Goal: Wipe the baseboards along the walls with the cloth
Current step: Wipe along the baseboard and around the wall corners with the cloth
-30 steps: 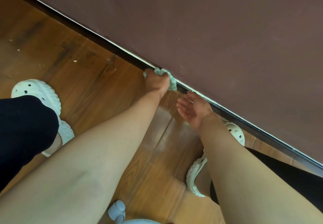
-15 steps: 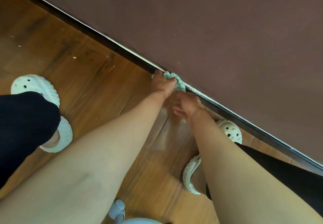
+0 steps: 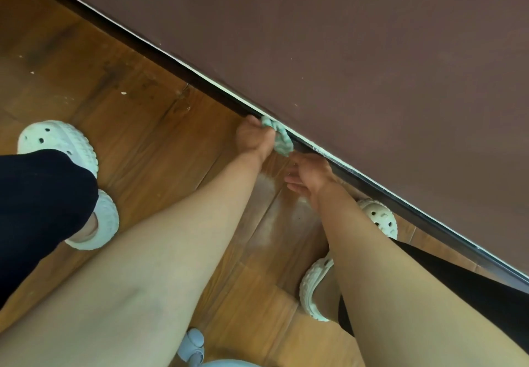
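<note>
Left hand fingers curl tight round bunched mint-green cloth, pressing it onto the dark wooden baseboard strip for wiping contact; right hand just beside, fingers loosely spread, empty, probably for balance.

Wood floor, brown wall, L clog, R clog, pale-blue obj at btm.
</note>
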`<control>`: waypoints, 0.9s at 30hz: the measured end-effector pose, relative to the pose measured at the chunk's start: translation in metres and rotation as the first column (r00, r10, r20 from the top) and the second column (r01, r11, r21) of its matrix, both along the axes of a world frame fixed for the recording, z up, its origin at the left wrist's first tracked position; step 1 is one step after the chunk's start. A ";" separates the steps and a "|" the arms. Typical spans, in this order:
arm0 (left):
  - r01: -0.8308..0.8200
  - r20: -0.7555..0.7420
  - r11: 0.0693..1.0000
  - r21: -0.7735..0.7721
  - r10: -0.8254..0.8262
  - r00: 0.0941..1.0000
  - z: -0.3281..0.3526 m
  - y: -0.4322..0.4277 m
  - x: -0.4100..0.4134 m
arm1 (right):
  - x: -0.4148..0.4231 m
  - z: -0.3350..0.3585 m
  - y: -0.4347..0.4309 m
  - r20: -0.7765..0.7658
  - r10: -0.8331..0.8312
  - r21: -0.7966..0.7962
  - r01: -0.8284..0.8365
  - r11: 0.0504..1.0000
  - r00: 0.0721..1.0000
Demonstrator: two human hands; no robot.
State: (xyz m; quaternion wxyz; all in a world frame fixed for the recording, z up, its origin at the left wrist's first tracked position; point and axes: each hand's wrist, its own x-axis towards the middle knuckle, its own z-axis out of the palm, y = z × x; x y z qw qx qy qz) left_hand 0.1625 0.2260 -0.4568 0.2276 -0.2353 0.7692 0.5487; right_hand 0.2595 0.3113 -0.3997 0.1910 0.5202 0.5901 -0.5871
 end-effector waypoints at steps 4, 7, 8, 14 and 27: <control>-0.091 -0.070 0.995 -0.033 0.089 0.994 0.016 -0.003 -0.001 | 0.000 0.002 -0.001 -0.001 0.036 -0.003 -0.036 0.999 0.999; -0.282 -0.052 0.956 0.078 0.286 0.957 0.031 -0.009 -0.008 | 0.000 0.000 0.002 0.000 0.033 -0.029 -0.033 0.999 0.999; -0.309 -0.013 0.944 0.115 0.313 0.950 0.030 -0.011 -0.011 | 0.000 0.000 0.004 -0.001 0.029 -0.032 -0.029 0.999 1.000; -0.186 0.123 0.960 0.208 0.163 0.979 0.014 -0.017 -0.006 | 0.001 -0.003 0.005 0.000 0.021 -0.009 -0.021 1.000 1.000; -0.290 0.125 0.940 0.182 0.271 0.955 0.023 -0.023 -0.022 | 0.010 -0.005 0.010 0.045 0.037 -0.006 -0.037 0.999 0.998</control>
